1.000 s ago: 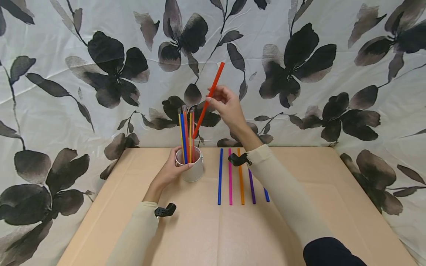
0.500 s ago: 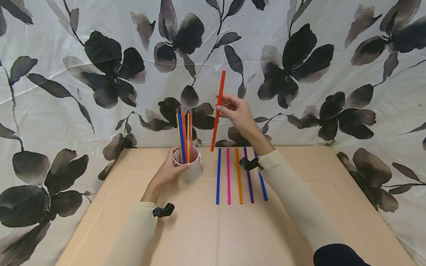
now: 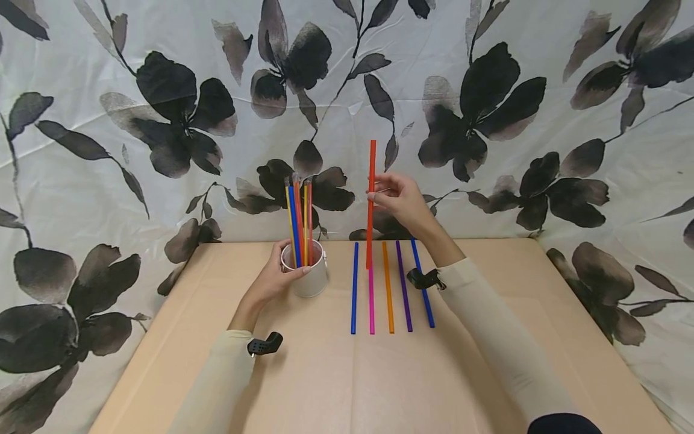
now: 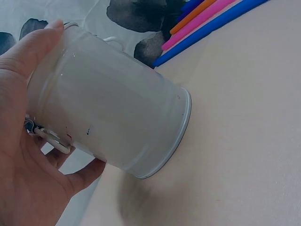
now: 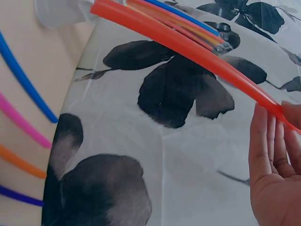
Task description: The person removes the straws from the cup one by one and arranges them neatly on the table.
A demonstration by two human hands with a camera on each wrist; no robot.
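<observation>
My left hand [image 3: 273,274] grips a small white metal pail [image 3: 314,283] at the table's back edge. The thumb and fingers curl round its side in the left wrist view, where the pail [image 4: 113,103] fills the middle. Yellow, blue and red pencil-like sticks [image 3: 298,223] stand in it. To the right, my right hand [image 3: 401,199] pinches a red straw [image 3: 372,169] near its middle, holding it nearly upright. Its lower end overlaps the top of a pink straw [image 3: 372,301] in the head view. The right wrist view shows the red straw [image 5: 188,47] between thumb and fingertips.
In a row on the table [image 3: 303,386] lie a blue straw [image 3: 355,289], the pink one, an orange straw [image 3: 388,289], a purple straw [image 3: 404,289] and another blue straw [image 3: 428,307]. A floral cloth [image 3: 217,144] hangs behind the back edge.
My right hand has carried the red straw from beside the pail to the right and down, and the straw has turned from slanted to nearly upright. The left hand and pail stay almost in place.
</observation>
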